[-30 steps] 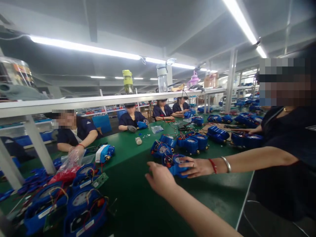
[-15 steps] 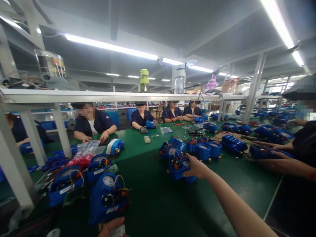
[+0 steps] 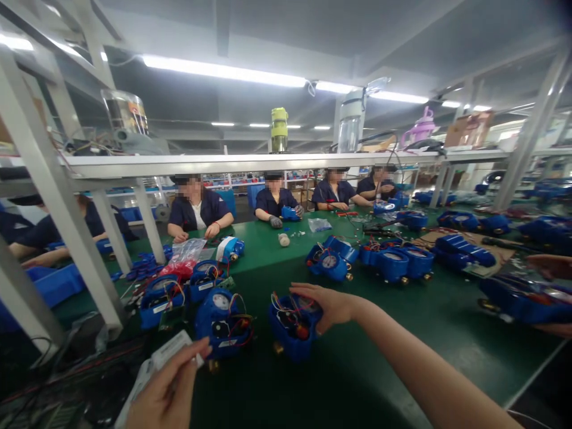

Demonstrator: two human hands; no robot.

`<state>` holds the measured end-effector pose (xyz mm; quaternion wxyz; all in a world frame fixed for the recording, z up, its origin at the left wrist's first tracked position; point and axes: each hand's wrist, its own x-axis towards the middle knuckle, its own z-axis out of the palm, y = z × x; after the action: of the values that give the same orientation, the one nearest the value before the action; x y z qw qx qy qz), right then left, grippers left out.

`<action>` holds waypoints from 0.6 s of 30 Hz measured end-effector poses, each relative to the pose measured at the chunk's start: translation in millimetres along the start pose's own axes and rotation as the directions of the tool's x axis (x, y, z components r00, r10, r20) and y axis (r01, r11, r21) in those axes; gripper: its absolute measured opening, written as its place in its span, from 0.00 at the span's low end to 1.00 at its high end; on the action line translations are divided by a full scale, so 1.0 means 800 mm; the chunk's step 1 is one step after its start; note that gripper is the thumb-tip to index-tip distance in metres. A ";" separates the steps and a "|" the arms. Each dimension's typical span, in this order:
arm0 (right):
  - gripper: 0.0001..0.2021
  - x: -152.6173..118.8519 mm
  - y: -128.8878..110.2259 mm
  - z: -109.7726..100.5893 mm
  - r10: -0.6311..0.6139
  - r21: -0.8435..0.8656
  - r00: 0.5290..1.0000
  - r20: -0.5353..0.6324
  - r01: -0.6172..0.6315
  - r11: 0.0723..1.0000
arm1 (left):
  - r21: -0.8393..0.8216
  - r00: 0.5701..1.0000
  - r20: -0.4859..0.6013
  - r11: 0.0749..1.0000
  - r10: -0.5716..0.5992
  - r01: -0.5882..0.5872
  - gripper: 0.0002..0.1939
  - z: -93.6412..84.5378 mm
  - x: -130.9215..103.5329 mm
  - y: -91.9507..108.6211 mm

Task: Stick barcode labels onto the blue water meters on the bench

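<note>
My right hand [image 3: 326,304] grips a blue water meter housing [image 3: 292,325] with red and coloured wires, resting on the green table [image 3: 348,381] in front of me. My left hand [image 3: 167,393] at the lower left holds a small white flat part [image 3: 167,354] between thumb and fingers. Another blue meter [image 3: 223,319] with a dial and loose wires stands just left of the one I hold.
More blue meters [image 3: 388,262] stand in groups across the table. Several seated workers in dark shirts [image 3: 199,208] face me on the far side under a white shelf [image 3: 250,162]. A co-worker's hands [image 3: 552,265] and meters [image 3: 527,298] are at the right edge. White frame posts [image 3: 62,196] stand left.
My right hand has pulled the blue meter toward me and to the left. My left hand has risen into view with the white part. The view has swung left.
</note>
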<state>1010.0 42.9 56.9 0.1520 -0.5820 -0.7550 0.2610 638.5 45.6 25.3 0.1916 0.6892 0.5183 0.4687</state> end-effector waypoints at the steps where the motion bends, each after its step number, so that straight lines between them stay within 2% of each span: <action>1: 0.54 0.002 -0.009 0.002 -0.005 -0.005 1.000 0.001 0.005 1.000 | 0.121 0.992 -0.025 0.986 0.121 -0.117 0.17 -0.003 0.008 0.005; 3: 0.54 -0.005 -0.022 0.010 0.019 -0.015 1.000 -0.024 -0.019 1.000 | 0.315 0.946 0.001 0.898 0.324 -0.308 0.17 -0.003 0.023 0.019; 6: 0.52 -0.031 -0.032 0.035 0.087 0.024 0.994 -0.064 -0.085 0.996 | 0.515 0.878 0.157 0.721 0.453 -0.464 0.18 0.008 0.035 0.039; 8: 0.51 -0.045 -0.038 0.065 0.128 0.131 0.979 -0.161 -0.108 0.986 | 0.579 0.852 0.285 0.630 0.438 -0.518 0.17 0.017 0.037 0.047; 10: 0.52 -0.049 -0.048 0.101 0.210 0.229 0.920 -0.331 -0.138 0.964 | 0.602 0.841 0.376 0.588 0.388 -0.540 0.15 0.023 0.037 0.050; 12: 0.51 -0.046 -0.059 0.133 0.306 0.250 0.835 -0.458 -0.209 0.945 | 0.620 0.847 0.405 0.576 0.345 -0.532 0.15 0.025 0.036 0.048; 14: 0.48 -0.040 -0.067 0.151 0.345 0.239 0.792 -0.504 -0.256 0.937 | 0.633 0.857 0.399 0.578 0.327 -0.515 0.15 0.023 0.035 0.042; 16: 0.43 -0.036 -0.064 0.150 0.325 0.244 0.801 -0.503 -0.229 0.942 | 0.643 0.869 0.382 0.586 0.313 -0.494 0.14 0.018 0.035 0.031; 18: 0.41 -0.033 -0.052 0.135 0.260 0.280 0.843 -0.471 -0.137 0.950 | 0.651 0.882 0.362 0.595 0.303 -0.471 0.14 0.011 0.034 0.017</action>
<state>926.7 -13.8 -5.9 0.3831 -0.6830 -0.5882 0.2022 653.8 66.8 43.2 -0.1483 0.8497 0.4731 0.1793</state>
